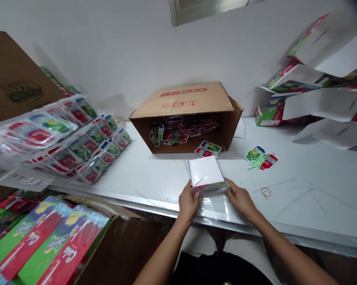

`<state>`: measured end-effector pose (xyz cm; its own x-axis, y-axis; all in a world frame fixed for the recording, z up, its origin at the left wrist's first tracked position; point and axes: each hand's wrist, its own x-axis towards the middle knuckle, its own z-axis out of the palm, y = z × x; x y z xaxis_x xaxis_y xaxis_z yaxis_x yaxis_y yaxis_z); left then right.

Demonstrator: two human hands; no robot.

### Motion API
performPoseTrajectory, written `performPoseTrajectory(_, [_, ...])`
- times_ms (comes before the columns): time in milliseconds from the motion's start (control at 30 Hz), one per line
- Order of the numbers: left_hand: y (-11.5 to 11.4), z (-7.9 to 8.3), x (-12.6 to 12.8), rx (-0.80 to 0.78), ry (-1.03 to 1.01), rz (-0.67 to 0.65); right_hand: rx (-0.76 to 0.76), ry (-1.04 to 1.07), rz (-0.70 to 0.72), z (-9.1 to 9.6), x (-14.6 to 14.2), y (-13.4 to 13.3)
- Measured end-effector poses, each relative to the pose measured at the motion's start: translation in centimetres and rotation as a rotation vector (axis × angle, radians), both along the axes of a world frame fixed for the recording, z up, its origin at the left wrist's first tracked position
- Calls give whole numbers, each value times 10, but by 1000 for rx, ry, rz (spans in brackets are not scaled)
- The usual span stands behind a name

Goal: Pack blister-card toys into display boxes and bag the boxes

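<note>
Between my two hands lies a small display box (pixel 206 171), white on the face toward me with a red and green edge. A clear plastic bag (pixel 212 204) is around or under it, its loose end hanging toward me over the table edge. My left hand (pixel 189 201) grips the bag at the box's near left corner, thumb on top. At the near right corner my right hand (pixel 239 197) pinches the bag the same way. Just beyond the box, two candy sachets (pixel 208 148) lie at the mouth of an open carton (pixel 178 101) filled with more sachets.
Bagged sachets (pixel 68 152) lean in a white basket (pixel 21 178) on the left. Below is a carton of printed Cola boxes (pixel 56 241). Open display boxes (pixel 317 101) stack at right. Green sticks (pixel 257 161) and a rubber band (pixel 266 193) lie on the table.
</note>
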<state>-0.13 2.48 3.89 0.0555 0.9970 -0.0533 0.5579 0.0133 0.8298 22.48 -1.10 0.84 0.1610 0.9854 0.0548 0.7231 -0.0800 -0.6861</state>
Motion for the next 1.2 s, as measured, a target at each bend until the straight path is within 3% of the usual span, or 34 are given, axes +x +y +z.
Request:
performPoseTrajectory(133, [-12, -7, -21, -207, -92, 57, -173, 41, 96, -2, 26, -33])
performPoseTrajectory(233, [-30, -11, -29, -372, -234, 100, -122, -175, 75, 19, 31, -61])
performPoseTrajectory(300, [-42, -12, -29, -453, -341, 134, 3, -244, 68, 41, 19, -67])
performPoseTrajectory(400, [-53, -7, -26, -530, -483, 183, 80, -47, 285, 63, -19, -56])
performPoseTrajectory(533, [-60, 1, -24, -568, -625, 232, -10, 135, 478, 53, -76, -34])
performPoseTrajectory(700, [-61, 5, -25, -591, -737, 255, -83, 54, 537, 32, -106, -32])
performPoseTrajectory(867, [-61, 2, -23, -604, -787, 274, -14, -102, 645, 32, -108, -33])
performPoseTrajectory(1067, [-62, -3, -22, -595, -783, 279, 6, -3, 666, 42, -110, -41])
performPoseTrajectory(1133, [-61, -4, -24, -585, -770, 287, 1, 54, 630, 48, -92, -46])
performPoseTrajectory(1200, [-60, -5, -28, -576, -743, 282, 8, 92, 527, 51, -51, -46])
